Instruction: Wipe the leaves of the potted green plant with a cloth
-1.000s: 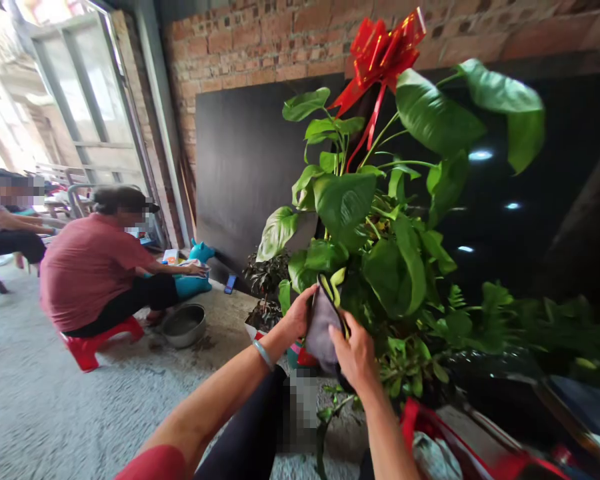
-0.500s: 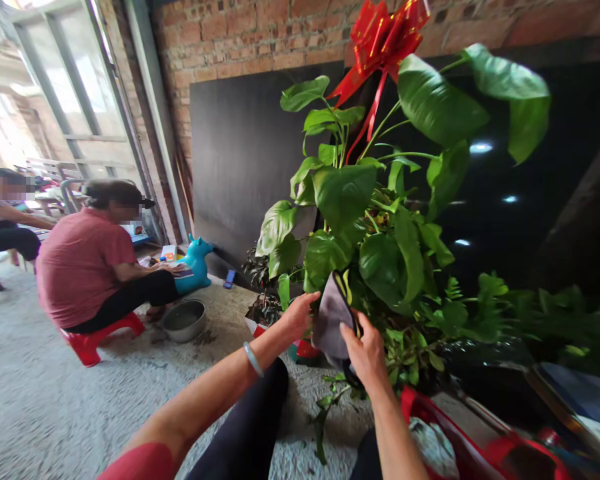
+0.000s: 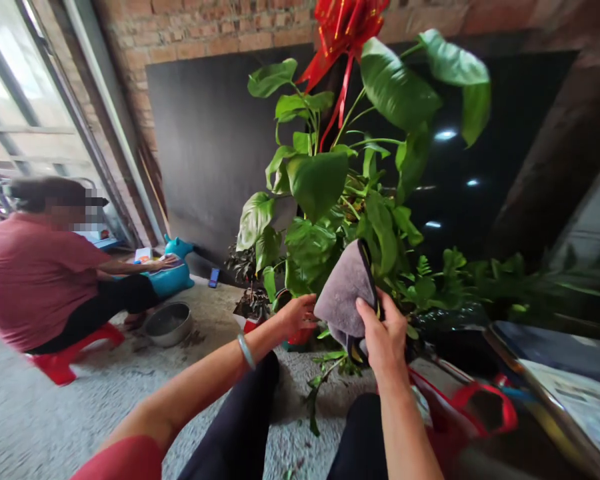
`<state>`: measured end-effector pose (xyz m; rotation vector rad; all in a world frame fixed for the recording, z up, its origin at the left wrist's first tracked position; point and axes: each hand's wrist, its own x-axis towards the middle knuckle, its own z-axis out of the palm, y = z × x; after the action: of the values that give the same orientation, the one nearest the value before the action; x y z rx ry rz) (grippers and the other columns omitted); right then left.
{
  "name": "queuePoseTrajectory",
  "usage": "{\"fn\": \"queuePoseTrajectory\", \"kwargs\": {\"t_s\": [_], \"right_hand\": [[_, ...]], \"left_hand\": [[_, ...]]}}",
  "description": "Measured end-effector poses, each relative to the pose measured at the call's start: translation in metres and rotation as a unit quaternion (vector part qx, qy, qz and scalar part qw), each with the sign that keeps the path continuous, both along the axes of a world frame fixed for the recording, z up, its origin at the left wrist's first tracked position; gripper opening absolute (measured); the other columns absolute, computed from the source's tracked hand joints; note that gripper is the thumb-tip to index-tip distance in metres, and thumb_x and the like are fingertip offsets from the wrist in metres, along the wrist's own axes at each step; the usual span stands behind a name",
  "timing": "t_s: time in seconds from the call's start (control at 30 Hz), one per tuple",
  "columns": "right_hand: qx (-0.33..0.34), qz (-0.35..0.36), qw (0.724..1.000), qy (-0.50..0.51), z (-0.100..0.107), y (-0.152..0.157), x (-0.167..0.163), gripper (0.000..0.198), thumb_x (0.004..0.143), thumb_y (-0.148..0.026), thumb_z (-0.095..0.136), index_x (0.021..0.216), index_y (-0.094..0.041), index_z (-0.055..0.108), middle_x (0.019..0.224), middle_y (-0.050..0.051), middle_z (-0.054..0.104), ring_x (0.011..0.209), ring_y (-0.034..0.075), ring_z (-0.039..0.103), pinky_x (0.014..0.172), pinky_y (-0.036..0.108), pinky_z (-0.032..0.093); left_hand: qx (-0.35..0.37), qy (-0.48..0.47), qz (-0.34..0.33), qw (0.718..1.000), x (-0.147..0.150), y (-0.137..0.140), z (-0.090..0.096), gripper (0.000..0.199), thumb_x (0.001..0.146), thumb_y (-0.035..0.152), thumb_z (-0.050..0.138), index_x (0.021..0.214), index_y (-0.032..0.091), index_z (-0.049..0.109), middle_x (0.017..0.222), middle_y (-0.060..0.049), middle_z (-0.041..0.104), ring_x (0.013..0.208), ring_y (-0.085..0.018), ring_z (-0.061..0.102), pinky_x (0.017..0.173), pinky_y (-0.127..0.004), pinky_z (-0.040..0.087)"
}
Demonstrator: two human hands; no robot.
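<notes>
Since the earlier frames, the gray cloth (image 3: 347, 290) had shifted rightward across the leaves, the right hand (image 3: 387, 333) carrying it, while the left hand (image 3: 297, 317) was left just beside its edge, and the view had turned to the right. Behind and above the grip stood the brick wall (image 3: 205, 40), with a large dark panel (image 3: 200, 133) leaning against it. The leafy plant (image 3: 317, 183) rose directly above and behind the grip, its broad green leaves spreading to both sides. Well to the left of the grip, another person (image 3: 35, 280) in a pinkish-red shirt sat on a low red stool (image 3: 65, 363), one hand resting on a blue animal figure (image 3: 175, 277). High above the grip hung a shiny red bow (image 3: 347, 30), and a metal basin (image 3: 173, 333) stood on the floor to its left, near the stool. The cloth, black-edged and folded to a peak, stood up from the right hand, whose thumb and fingers were clamped on its lower right side. The left hand's fingers were loosely apart, with nothing held; whether they touched the cloth could not be told. A pale bangle (image 3: 246, 351) circled the left wrist.
</notes>
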<state>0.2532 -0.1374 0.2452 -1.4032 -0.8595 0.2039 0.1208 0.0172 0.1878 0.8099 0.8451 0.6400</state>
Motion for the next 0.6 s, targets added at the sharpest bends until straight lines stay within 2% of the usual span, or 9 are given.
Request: {"fn": "queuePoseTrajectory", "kwargs": {"t_s": [0.07,0.17,0.27,0.33,0.43,0.6], "right_hand": [[-0.023,-0.001,0.998,0.053,-0.026,-0.007,0.005,0.061,0.069,-0.057,0.071,0.114,-0.015,0.075,0.112,0.014,0.078,0.105,0.033,0.068,0.100,0.047,0.050],[-0.030,0.005,0.996,0.089,-0.049,-0.017,0.008,0.060,0.066,-0.056,0.074,0.110,-0.016,0.075,0.108,0.013,0.078,0.103,0.032,0.069,0.097,0.046,0.051],[-0.026,0.036,0.996,0.083,-0.045,-0.024,0.007,0.058,0.068,-0.056,0.073,0.109,-0.016,0.076,0.106,0.012,0.078,0.100,0.032,0.069,0.095,0.045,0.052],[-0.036,0.050,0.996,0.072,-0.037,-0.028,0.006,0.057,0.069,-0.056,0.072,0.109,-0.016,0.076,0.105,0.012,0.079,0.100,0.031,0.070,0.093,0.044,0.053],[-0.065,0.041,0.996,0.045,-0.033,-0.030,0.008,0.060,0.069,-0.058,0.073,0.111,-0.016,0.076,0.107,0.012,0.079,0.103,0.032,0.070,0.095,0.044,0.053],[-0.121,0.022,0.992,0.031,-0.042,-0.015,0.005,0.069,0.064,-0.063,0.078,0.114,-0.017,0.076,0.109,0.013,0.078,0.105,0.034,0.069,0.098,0.047,0.051]], "left_hand": [[0.010,0.005,-0.014,1.000,0.004,-0.004,-0.005,0.019,0.088,0.035,0.070,0.089,0.017,0.065,0.080,-0.003,0.066,0.074,-0.017,0.061,0.075,-0.028,0.051],[0.034,0.051,0.048,0.997,0.003,0.004,0.000,0.017,0.089,0.034,0.069,0.088,0.018,0.064,0.082,-0.002,0.066,0.074,-0.016,0.057,0.075,-0.028,0.051],[0.048,0.079,0.092,0.991,0.003,0.012,0.008,0.019,0.085,0.033,0.075,0.088,0.019,0.063,0.086,-0.003,0.066,0.076,-0.017,0.056,0.075,-0.029,0.049],[0.048,0.066,0.089,0.993,0.007,0.014,0.009,0.020,0.084,0.033,0.076,0.087,0.018,0.063,0.087,-0.004,0.065,0.076,-0.017,0.056,0.075,-0.029,0.048],[0.025,0.034,0.085,0.996,0.015,0.012,0.000,0.017,0.086,0.031,0.074,0.088,0.018,0.064,0.084,-0.004,0.064,0.075,-0.017,0.056,0.072,-0.029,0.048],[-0.030,-0.045,0.088,0.995,0.021,0.013,-0.023,0.012,0.086,0.024,0.074,0.084,0.018,0.064,0.076,-0.002,0.059,0.071,-0.017,0.054,0.065,-0.027,0.046]]}}
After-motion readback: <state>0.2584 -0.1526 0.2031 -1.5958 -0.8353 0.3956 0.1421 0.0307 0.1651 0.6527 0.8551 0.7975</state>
